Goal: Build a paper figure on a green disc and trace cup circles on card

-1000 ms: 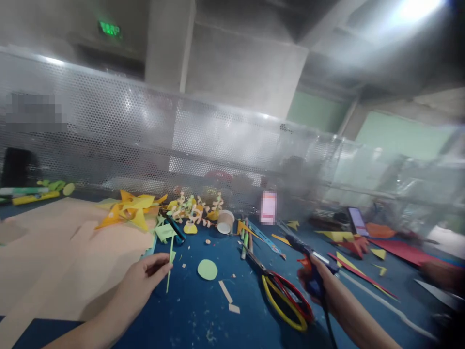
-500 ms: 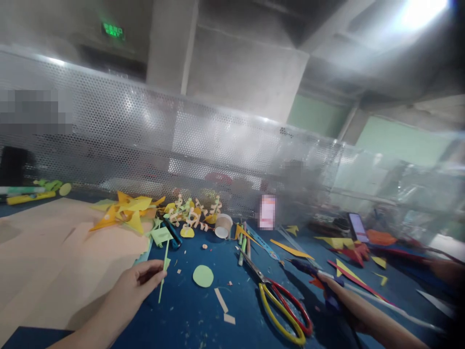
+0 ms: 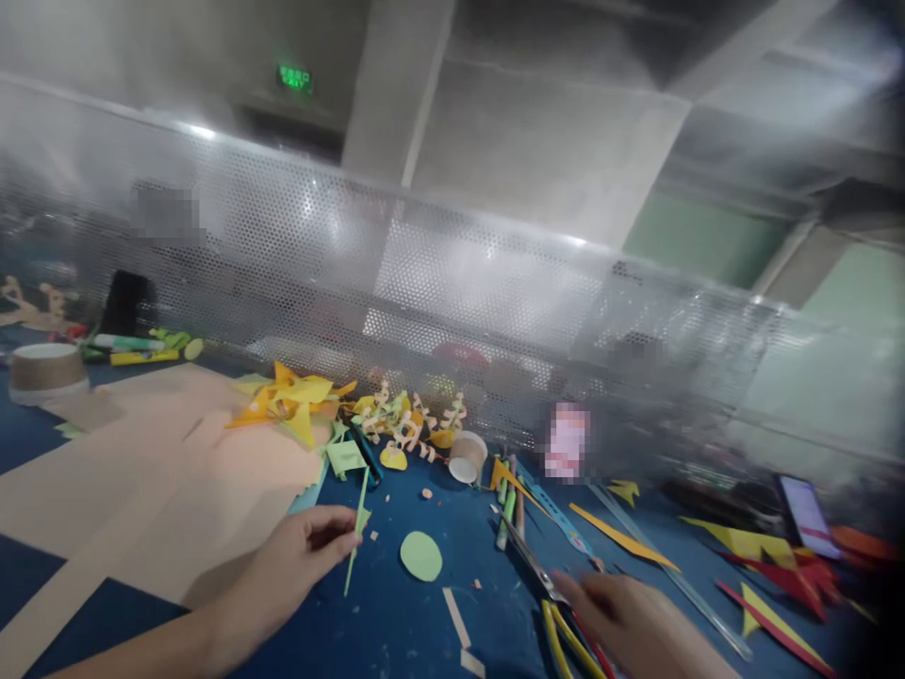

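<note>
lightly, since it's so thin, my left hand point(image 3: 297, 561) pinches the green paper strip point(image 3: 351, 566) near its middle. my right hand point(image 3: 633, 613) is at the scissors point(image 3: 543, 579), handles lying toward me within easy reach; whether it grips them, i can't tell.

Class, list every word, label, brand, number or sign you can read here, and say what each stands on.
"EXIT", faintly, on the green lit sign; the characters above it are too blurred to read.
Too small or blurred: marks on the blue strip, yellow marker and right-hand phone screen.
</note>
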`<act>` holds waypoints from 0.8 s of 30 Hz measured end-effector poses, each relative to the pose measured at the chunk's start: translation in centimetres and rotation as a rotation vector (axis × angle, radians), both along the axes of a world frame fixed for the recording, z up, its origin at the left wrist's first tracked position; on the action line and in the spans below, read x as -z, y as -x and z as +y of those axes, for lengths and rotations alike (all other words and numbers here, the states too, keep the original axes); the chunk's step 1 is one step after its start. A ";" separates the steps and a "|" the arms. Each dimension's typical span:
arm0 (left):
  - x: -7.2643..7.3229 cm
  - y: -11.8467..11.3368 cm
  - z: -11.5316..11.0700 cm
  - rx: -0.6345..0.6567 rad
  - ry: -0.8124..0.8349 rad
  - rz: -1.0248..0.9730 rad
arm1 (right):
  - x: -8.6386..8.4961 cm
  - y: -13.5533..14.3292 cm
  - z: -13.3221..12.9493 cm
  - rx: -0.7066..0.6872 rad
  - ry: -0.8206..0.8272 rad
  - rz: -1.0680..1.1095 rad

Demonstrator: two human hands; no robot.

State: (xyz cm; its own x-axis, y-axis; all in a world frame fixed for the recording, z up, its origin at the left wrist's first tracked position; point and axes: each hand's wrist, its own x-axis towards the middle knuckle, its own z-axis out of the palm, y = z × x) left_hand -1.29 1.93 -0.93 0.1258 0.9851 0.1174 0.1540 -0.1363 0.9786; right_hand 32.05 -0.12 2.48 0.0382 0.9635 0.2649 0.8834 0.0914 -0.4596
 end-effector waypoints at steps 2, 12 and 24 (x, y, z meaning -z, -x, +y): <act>-0.3 -0.2 -0.2 0.012 0.007 -0.001 | -0.5 6.3 0.7 -0.280 0.164 0.164; -0.8 0.0 -0.3 0.108 0.080 -0.054 | 4.2 18.1 5.1 -0.442 0.405 1.223; -0.2 0.4 1.4 0.237 0.186 -0.126 | 4.3 17.8 4.4 -0.471 0.389 1.296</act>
State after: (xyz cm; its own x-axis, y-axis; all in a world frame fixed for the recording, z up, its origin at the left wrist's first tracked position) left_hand -1.70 3.35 -0.76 0.3502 0.9361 -0.0331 0.0157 0.0294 0.9994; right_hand 14.23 4.31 -1.78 -0.2934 0.9559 0.0116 -0.2479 -0.0643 -0.9666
